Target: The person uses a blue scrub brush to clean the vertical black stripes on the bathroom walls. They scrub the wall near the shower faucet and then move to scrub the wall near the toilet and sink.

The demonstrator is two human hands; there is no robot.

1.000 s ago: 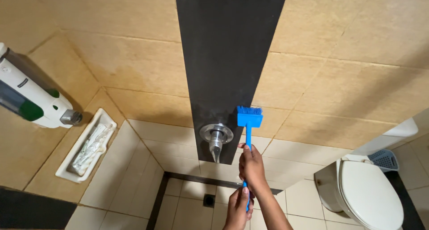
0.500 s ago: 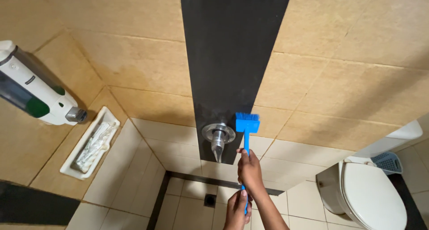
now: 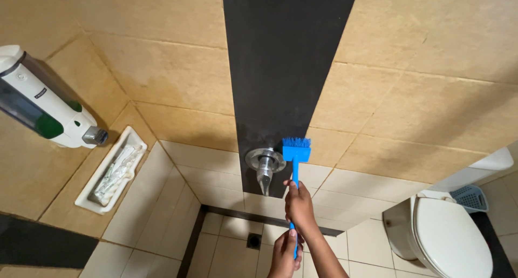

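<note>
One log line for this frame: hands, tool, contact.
left hand: low on handle | right hand: mid-handle | blue brush: head on dark wall strip, beside chrome tap

Right hand [image 3: 300, 207] raised and clenched, left hand [image 3: 285, 255] clenched just below it.

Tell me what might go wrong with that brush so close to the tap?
The brush head sits right beside the tap, so a stroke could knock its handle and start water. Both hands, the right hand above the left hand, share one thin handle; hard scrubbing might slip it off the dark strip.
</note>
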